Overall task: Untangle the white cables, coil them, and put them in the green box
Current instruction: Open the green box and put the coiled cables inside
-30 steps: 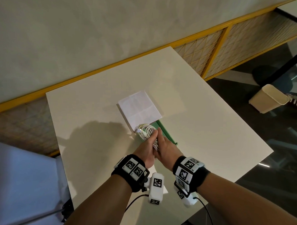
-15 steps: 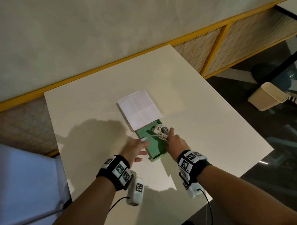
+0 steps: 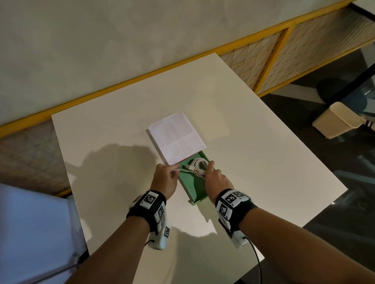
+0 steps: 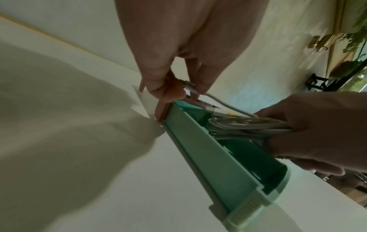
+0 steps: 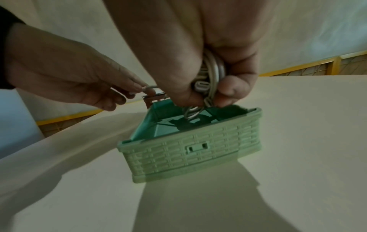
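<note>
The green box [image 3: 198, 196] stands open-topped mid-table, its woven-pattern end wall [image 5: 190, 150] towards me. My right hand [image 3: 215, 176] grips the coiled white cables [image 3: 199, 165] and holds the bundle just above the box's far half; the coil [image 5: 210, 73] is wrapped in its fingers. My left hand [image 3: 167, 176] is at the box's left rim and pinches a loose cable end with its plug [image 4: 188, 86] between thumb and fingertips. That end runs across to the coil [image 4: 244, 125].
A white sheet of paper [image 3: 176, 137] lies over the box's far end. The white table [image 3: 256, 157] ends close on the right and near me. A beige bin [image 3: 338, 120] stands on the dark floor to the right.
The hands parted after holding the coil together. The right hand carried the coil over the box. The left hand swung out left, then came back and took the loose cable end.
</note>
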The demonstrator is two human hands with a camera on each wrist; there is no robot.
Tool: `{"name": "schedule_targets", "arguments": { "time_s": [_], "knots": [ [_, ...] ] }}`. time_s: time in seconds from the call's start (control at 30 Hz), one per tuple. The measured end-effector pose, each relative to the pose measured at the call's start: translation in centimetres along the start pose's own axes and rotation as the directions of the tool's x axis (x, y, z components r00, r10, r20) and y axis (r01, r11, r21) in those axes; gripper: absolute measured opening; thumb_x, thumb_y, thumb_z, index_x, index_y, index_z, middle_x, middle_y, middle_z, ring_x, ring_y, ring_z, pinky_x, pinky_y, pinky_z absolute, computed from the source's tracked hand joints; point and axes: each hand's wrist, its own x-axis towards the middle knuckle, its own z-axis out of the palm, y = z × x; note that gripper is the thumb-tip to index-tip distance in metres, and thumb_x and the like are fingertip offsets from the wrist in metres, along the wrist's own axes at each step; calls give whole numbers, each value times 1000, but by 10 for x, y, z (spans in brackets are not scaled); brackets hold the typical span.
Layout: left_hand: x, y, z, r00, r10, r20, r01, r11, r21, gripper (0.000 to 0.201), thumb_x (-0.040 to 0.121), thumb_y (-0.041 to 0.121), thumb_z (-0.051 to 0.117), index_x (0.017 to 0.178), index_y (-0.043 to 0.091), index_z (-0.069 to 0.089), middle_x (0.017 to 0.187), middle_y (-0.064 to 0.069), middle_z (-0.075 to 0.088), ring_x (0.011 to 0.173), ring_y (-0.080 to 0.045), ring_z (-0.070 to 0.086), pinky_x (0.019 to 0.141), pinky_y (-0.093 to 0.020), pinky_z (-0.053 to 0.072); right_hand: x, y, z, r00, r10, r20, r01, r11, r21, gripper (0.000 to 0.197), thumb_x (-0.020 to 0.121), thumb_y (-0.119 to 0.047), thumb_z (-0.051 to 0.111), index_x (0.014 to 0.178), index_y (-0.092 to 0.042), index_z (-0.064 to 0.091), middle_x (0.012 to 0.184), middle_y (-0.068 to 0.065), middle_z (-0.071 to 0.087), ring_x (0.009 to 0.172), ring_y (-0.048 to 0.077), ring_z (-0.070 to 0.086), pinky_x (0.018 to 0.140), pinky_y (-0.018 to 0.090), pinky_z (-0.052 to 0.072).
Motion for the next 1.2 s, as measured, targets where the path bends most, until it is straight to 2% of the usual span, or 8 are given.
{"name": "schedule_targets", "arguments": {
  "time_s": [0.07, 0.23, 0.4, 0.53, 0.83, 1.03, 1.1, 1.2],
  "knots": [
    [1, 3, 0, 1000, 1, -16, -1, 1000, 4, 30, 93, 16, 57, 122, 9, 63, 100, -13, 56, 86, -16, 50, 80, -16, 38, 1, 1, 4, 1000, 1, -3, -1, 1000, -13, 52, 98, -15, 35, 143, -2, 12, 102, 19, 62, 84, 30, 66, 70, 37, 54],
    [9, 8, 7, 988, -76, -133, 75, 997, -11, 20, 78, 19, 76, 83, 2, 67, 79, -13, 69, 71, -27, 61, 64, -27, 44, 2, 3, 7, 999, 33, -5, -33, 999, -10, 52, 98, -14, 32, 144, -4, 10, 107, 20, 60, 90, 33, 65, 72, 38, 52],
    [13, 6, 13, 988, -13, -153, 25, 997, 74, 25, 83, 23, 72, 81, -1, 68, 84, -17, 67, 72, -23, 53, 64, -27, 38, 4, 3, 10, 1000, 13, -23, -14, 999, -43, 52, 99, -13, 28, 145, -2, 6, 107, 20, 60, 89, 32, 65, 72, 38, 52],
    [12, 7, 15, 971, -103, -215, 98, 995, -32, 24, 84, 23, 71, 81, -1, 69, 81, -17, 72, 66, -21, 53, 61, -25, 38, 5, 3, 12, 999, -37, -31, 34, 994, -101, 53, 100, -13, 26, 146, -1, 3, 106, 19, 59, 86, 30, 64, 71, 36, 52],
    [10, -6, 16, 993, 87, -75, -79, 992, 99, 30, 99, 18, 44, 119, 12, 66, 106, -15, 67, 96, -28, 62, 79, -26, 45, 7, 2, 13, 997, -61, -45, 51, 977, -206, 52, 99, -9, 24, 145, 3, 1, 104, 18, 59, 84, 27, 63, 65, 33, 49],
    [-1, -3, 24, 975, 81, 206, -171, 868, 467, 52, 101, 36, 31, 150, 19, 24, 114, -15, 63, 100, -30, 60, 78, -36, 48, 8, 1, 17, 998, -39, -55, 28, 981, -194, 55, 100, -14, 28, 145, 2, 0, 104, 19, 60, 84, 28, 64, 66, 34, 50],
    [-5, -2, 21, 976, 179, 127, -215, 891, 400, 47, 100, 31, 39, 144, 17, 37, 112, -14, 65, 99, -31, 62, 78, -36, 48, 7, 0, 16, 999, -22, -49, 13, 984, -179, 56, 100, -14, 29, 145, 2, 0, 105, 19, 59, 85, 29, 64, 68, 36, 52],
    [-1, -2, 12, 949, 277, -147, -247, 949, 197, 28, 93, 21, 53, 114, 3, 60, 101, -19, 64, 95, -36, 60, 76, -39, 50, 9, -2, 16, 999, -13, -49, 4, 984, -177, 54, 99, -10, 26, 145, 2, 0, 107, 20, 58, 86, 31, 63, 68, 37, 51]
  ]
}}
